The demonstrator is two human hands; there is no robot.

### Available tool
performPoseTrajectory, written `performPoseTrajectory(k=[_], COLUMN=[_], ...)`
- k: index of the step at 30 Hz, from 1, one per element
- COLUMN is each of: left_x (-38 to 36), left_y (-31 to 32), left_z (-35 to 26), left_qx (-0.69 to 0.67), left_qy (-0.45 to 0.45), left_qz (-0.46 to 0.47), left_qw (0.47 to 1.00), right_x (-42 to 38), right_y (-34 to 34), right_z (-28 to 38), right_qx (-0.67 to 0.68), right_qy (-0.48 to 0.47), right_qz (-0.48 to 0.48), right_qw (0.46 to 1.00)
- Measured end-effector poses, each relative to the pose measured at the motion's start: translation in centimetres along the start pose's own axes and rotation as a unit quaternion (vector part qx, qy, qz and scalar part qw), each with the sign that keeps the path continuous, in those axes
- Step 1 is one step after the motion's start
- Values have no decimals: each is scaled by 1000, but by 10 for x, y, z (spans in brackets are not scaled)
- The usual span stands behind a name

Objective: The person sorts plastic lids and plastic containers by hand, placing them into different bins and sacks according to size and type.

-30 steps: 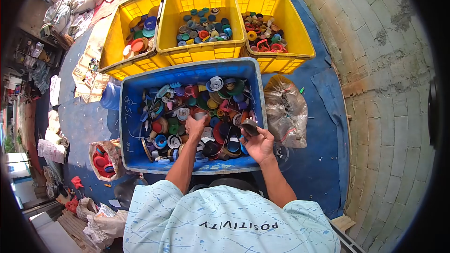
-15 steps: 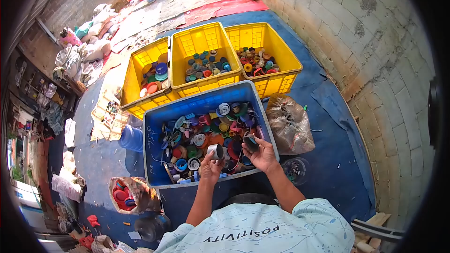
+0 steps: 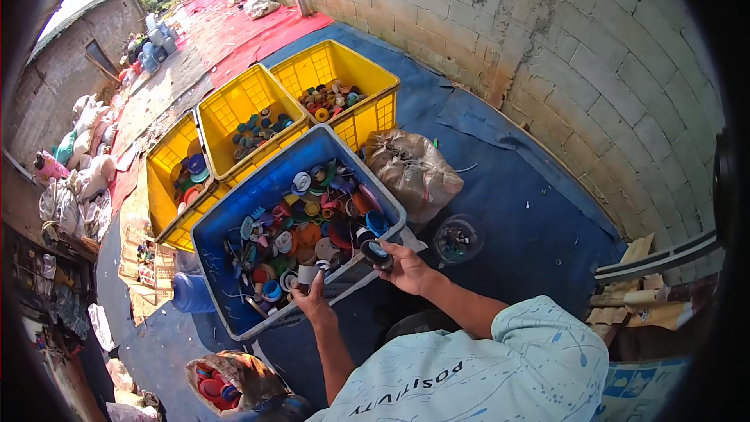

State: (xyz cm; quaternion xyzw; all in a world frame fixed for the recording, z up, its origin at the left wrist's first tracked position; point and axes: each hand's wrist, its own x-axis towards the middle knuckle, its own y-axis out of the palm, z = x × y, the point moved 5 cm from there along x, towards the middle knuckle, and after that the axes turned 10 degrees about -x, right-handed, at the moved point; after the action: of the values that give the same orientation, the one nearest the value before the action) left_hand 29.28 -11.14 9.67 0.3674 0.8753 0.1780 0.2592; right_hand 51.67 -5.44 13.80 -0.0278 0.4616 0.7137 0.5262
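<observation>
Over the near rim of a blue crate (image 3: 223, 312) full of mixed plastic caps and lids, both of my hands are at work. My left hand (image 3: 318, 306) grips a grey, cup-shaped cap (image 3: 308, 277) between thumb and fingers. A dark round cap (image 3: 376, 255) is pinched in my right hand (image 3: 406, 268), tilted so that part of its face shows. The two caps are apart from each other. Below them lie loose caps in many colours, among them a blue ring-shaped cap (image 3: 272, 290) and a red lid.
Three yellow crates (image 3: 381, 113) with sorted caps stand behind the blue one. A stuffed translucent bag (image 3: 412, 180) and a clear round tub (image 3: 458, 239) sit to the right. At left are a blue water jug (image 3: 192, 294) and a sack (image 3: 254, 379) of red lids.
The view has swung right, so the crates appear further left. Both hands still hold their caps; the grey cap's open end no longer faces the camera.
</observation>
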Motion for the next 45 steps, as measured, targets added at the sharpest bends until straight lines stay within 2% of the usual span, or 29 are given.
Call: performPoseTrajectory(k=[2,6,11,16,21,23,26,32,35,38,40,42,45], left_x=[-17,-32,-42,-32,-6,12,44,121,162,222,251,277,288], left_y=[13,34,65,112,180,211,260,359,384,392,427,465,494], left_z=[0,8,17,28,44,55,76,135,165,191,167,129,90], left_qx=[-66,-91,-129,-153,-130,-117,-124,-92,-94,-106,-99,-124,-97], left_qy=[-50,-86,-180,-199,-194,-194,-246,-315,-309,-337,-291,-242,-187], left_qz=[41,110,162,183,206,205,156,85,23,0,-10,29,-18], left_qw=[996,986,962,950,950,952,949,941,946,935,951,962,977], right_x=[-16,-38,-39,-25,21,46,96,189,238,293,323,353,389], right_y=[-7,-43,-82,-85,-102,-111,-128,-155,-170,-168,-137,-103,-85], right_z=[9,19,26,57,100,125,166,242,269,302,347,387,413], right_qx=[1,65,95,62,63,66,75,68,44,22,-15,-7,-73], right_qy=[-30,-83,-84,-96,-102,-101,-103,-84,-70,-62,-90,-98,-109], right_qz=[-17,-40,-113,-124,-118,-111,-85,-97,-106,-91,-61,-9,-42], right_qw=[999,994,985,986,986,986,988,989,991,994,994,995,991])
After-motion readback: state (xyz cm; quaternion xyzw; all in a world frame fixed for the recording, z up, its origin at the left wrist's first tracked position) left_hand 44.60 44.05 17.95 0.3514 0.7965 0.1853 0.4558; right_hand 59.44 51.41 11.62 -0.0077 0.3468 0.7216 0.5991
